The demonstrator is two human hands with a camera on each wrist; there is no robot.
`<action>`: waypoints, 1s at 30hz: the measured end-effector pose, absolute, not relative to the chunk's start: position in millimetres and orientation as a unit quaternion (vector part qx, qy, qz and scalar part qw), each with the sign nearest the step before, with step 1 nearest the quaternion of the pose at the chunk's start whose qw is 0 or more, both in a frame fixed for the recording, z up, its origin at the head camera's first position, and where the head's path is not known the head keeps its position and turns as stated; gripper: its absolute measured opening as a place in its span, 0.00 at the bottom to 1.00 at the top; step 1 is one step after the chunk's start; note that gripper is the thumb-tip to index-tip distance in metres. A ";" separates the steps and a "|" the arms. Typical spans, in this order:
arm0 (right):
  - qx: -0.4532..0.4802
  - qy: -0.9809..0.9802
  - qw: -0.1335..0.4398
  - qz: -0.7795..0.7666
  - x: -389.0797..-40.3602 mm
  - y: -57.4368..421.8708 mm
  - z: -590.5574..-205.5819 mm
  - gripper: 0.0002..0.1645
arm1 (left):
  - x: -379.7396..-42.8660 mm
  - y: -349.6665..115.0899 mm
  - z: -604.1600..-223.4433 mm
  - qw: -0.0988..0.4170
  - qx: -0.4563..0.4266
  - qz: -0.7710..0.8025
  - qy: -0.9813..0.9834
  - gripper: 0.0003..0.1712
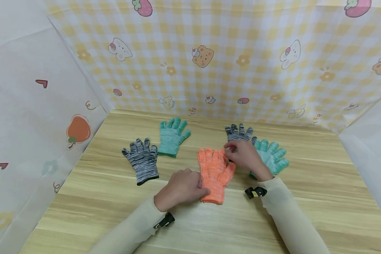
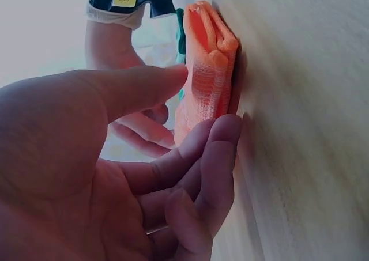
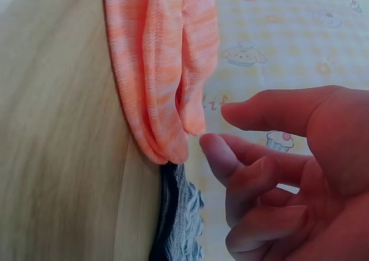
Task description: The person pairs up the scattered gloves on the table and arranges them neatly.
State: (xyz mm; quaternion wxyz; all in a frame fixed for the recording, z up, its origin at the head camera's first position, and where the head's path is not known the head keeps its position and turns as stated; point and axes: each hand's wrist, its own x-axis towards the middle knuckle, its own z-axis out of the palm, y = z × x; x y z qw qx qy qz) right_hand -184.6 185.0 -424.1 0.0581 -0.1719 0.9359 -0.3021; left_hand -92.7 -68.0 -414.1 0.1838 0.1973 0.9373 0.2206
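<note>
A pair of orange knit gloves (image 1: 212, 176), one stacked on the other, lies on the table with fingers pointing away. At its left edge near the cuff, my left hand (image 1: 184, 185) pinches it, thumb on top and fingertips against the side. My right hand (image 1: 242, 155) hovers by the orange fingertips; in the right wrist view its thumb (image 3: 271, 108) and forefinger stand apart with nothing between them. Behind that hand lies a grey-black glove (image 1: 239, 132), partly hidden. A green glove (image 1: 271, 155) sits just right of it, partly covered by the wrist.
On the left side lie another grey-black glove (image 1: 143, 162) and another green glove (image 1: 172, 137), both flat. The wooden table (image 1: 320, 197) meets a yellow checked cloth (image 1: 241, 81) at the back, and white cloth (image 1: 28, 106) hangs along the left.
</note>
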 end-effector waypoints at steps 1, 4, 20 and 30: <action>-0.170 0.936 0.065 -0.301 -186.3 184.1 -424.7 0.17 | -92.9 -67.5 -414.3 0.190 0.196 0.216 0.937 0.35; -0.161 0.938 0.084 -0.297 -190.7 181.8 -425.9 0.16 | -92.8 -66.2 -415.3 0.200 0.193 0.206 0.938 0.35; -0.125 0.950 0.097 -0.268 -196.2 182.8 -423.1 0.06 | -91.4 -60.3 -419.2 0.192 0.191 0.163 0.949 0.37; -0.136 0.956 0.073 -0.249 -193.8 171.8 -418.9 0.03 | -91.3 -61.6 -420.7 0.177 0.195 0.166 0.950 0.38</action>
